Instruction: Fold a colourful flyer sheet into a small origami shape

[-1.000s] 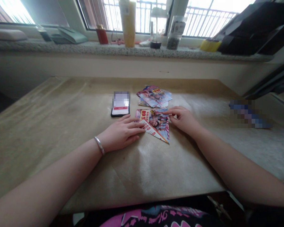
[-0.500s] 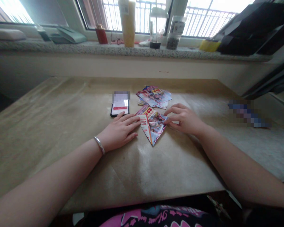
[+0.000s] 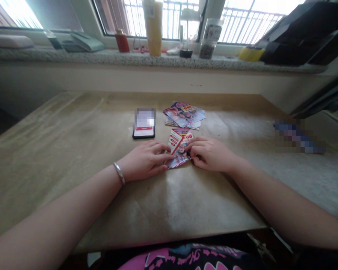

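A folded printed paper (image 3: pixel 175 144), colourful with a white-and-red flap on its left, lies on the table between my hands. My left hand (image 3: pixel 146 159), with a silver bangle at the wrist, holds the paper's lower left edge, its fingertips on the flap. Curled fingers of my right hand (image 3: pixel 211 153) grip the right edge, so that side of the paper is partly covered. Just beyond is a loose pile of similar printed papers (image 3: pixel 183 114). A phone (image 3: pixel 144 132) with a lit screen, partly blurred out, lies beyond my left hand.
The beige table (image 3: pixel 101 123) reaches back to a wall under a stone windowsill (image 3: pixel 101 56). On the sill stand a red container (image 3: pixel 122 42), a tall yellow bottle (image 3: pixel 154 33), clear jars and a yellow roll (image 3: pixel 251 54). A blurred-out flat item (image 3: pixel 298 138) lies at the right.
The paper has been turned, its lower point swinging left, and now looks narrower. My right hand has moved left and nearer me; my left fingers have drawn back from the phone onto the paper's edge.
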A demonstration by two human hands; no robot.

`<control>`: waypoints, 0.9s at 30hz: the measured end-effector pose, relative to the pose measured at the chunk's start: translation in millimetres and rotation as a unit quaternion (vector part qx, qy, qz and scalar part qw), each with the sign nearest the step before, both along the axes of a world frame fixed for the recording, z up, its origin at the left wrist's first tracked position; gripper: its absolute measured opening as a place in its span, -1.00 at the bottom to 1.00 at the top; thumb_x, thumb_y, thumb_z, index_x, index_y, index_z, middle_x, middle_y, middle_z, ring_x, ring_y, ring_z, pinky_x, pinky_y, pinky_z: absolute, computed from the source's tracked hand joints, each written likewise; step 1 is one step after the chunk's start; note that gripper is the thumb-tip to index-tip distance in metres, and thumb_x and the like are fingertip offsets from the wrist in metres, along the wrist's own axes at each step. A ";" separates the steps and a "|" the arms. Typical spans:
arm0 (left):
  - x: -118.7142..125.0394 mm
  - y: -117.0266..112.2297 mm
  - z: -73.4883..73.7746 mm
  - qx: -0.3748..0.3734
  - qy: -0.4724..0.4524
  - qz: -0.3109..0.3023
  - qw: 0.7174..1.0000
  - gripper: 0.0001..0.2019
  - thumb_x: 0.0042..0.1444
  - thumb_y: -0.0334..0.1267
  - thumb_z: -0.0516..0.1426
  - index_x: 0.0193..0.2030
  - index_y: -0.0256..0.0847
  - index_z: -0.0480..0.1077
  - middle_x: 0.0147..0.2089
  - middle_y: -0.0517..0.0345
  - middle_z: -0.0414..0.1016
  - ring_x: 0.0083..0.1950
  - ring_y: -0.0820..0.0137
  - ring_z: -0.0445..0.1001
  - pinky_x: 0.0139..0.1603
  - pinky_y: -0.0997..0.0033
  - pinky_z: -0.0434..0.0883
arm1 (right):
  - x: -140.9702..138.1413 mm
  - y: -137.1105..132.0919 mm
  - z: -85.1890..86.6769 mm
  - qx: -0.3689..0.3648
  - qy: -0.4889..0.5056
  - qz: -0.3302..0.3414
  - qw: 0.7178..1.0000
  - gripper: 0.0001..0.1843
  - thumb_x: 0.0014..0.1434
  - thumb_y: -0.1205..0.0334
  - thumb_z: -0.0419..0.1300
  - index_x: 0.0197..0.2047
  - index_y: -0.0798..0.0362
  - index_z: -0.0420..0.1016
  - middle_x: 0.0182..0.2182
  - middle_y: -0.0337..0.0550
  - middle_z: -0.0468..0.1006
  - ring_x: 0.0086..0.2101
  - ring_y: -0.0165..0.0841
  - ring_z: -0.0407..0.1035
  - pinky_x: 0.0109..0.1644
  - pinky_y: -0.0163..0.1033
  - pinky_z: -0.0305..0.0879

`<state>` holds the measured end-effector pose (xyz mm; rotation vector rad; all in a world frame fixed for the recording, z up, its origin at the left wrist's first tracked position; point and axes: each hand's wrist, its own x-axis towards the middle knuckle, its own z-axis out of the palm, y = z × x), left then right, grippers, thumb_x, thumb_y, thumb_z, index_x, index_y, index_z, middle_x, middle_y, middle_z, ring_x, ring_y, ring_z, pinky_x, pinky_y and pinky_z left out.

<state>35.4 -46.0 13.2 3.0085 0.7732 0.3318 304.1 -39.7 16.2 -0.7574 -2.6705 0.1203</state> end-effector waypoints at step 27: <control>-0.6 7.1 -2.4 0.039 -0.040 0.002 0.998 -0.74 0.30 -0.29 -0.01 -0.08 -0.10 0.51 -0.15 0.07 0.53 -0.18 0.36 0.41 -0.14 0.35 0.39 | -5.5 -6.6 -4.2 -0.156 0.087 -0.069 0.981 -0.81 0.21 0.19 0.08 -0.36 0.03 0.45 -0.39 -0.17 0.59 -0.40 -0.40 0.42 -0.31 -0.31 0.29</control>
